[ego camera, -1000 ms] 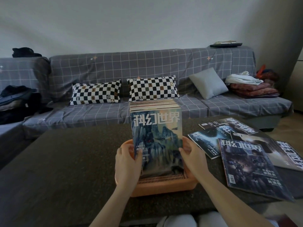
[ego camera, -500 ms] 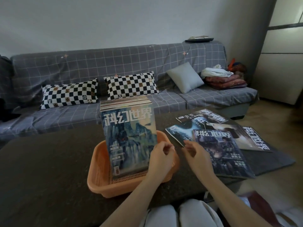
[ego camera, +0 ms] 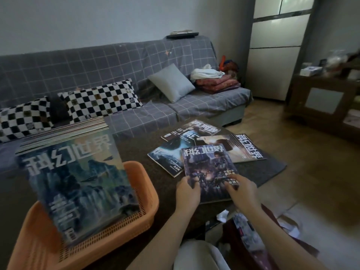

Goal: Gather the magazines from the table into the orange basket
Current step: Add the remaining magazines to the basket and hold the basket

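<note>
An orange basket (ego camera: 144, 191) stands at the near left of the dark table (ego camera: 148, 145). A thick stack of magazines (ego camera: 78, 176) leans upright in it, a blue mountain cover facing me. To its right several magazines lie flat and overlapping. The nearest one, a purple-blue magazine (ego camera: 209, 168), is gripped at its bottom left edge by my left hand (ego camera: 188, 191). My right hand (ego camera: 241, 192) holds its bottom right corner, fingers on the cover. Behind it lie a dark blue magazine (ego camera: 167, 158), a pale-covered magazine (ego camera: 241, 147) and a far magazine (ego camera: 194, 129).
A grey checked sofa (ego camera: 136, 61) with checkered cushions (ego camera: 101, 100) runs behind the table. Folded blankets (ego camera: 216, 82) lie at its right end. A wooden cabinet (ego camera: 321, 100) stands at the right. Crumpled paper (ego camera: 222, 215) and a bag (ego camera: 253, 240) lie on the floor by my knees.
Both hands left the stack in the basket and moved right to the flat magazines. They now hold the purple-blue magazine's near edge. My view swung right.
</note>
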`<state>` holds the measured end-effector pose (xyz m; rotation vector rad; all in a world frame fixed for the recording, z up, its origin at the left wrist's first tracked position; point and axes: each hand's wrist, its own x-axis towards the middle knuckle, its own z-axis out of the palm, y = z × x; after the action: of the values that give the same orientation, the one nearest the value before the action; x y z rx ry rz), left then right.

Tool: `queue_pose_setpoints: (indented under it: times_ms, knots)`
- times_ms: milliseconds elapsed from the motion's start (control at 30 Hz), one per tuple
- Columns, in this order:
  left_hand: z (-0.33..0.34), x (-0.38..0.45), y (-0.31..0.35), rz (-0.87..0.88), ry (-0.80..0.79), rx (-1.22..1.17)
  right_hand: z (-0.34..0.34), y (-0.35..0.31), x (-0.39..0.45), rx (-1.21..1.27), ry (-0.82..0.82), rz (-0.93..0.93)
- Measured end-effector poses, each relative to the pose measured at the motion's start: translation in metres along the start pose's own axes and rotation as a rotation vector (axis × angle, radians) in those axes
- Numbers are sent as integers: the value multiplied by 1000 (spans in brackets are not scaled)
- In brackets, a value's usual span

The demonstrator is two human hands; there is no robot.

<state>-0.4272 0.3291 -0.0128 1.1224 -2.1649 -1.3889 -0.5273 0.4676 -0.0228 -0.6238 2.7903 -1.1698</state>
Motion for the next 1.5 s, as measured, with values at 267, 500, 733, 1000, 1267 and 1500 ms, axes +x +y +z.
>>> queue_pose_setpoints:
  times_ms: [267, 500, 733, 1000, 1267, 1500]
  knots:
    - [6, 13, -4, -151, -82, -205, -1, 16, 3, -121, 4, 120]
    - [-16, -18, 0, 46, -35, -238, -9, 15, -18, 227, -10, 228]
    - [-77, -52, 10, 251, 99, -227, -22, -45, -40, 654, -97, 222]
    - [-178, -82, -7, 354, 294, -312, -2, -138, -70, 945, -269, 2]
    - [-265, -84, -60, 215, 302, -317, 53, -202, -80, 988, -523, -63]
    - [-294, -76, -89, 101, 520, -97, 95, -224, -73, 619, -525, -164]
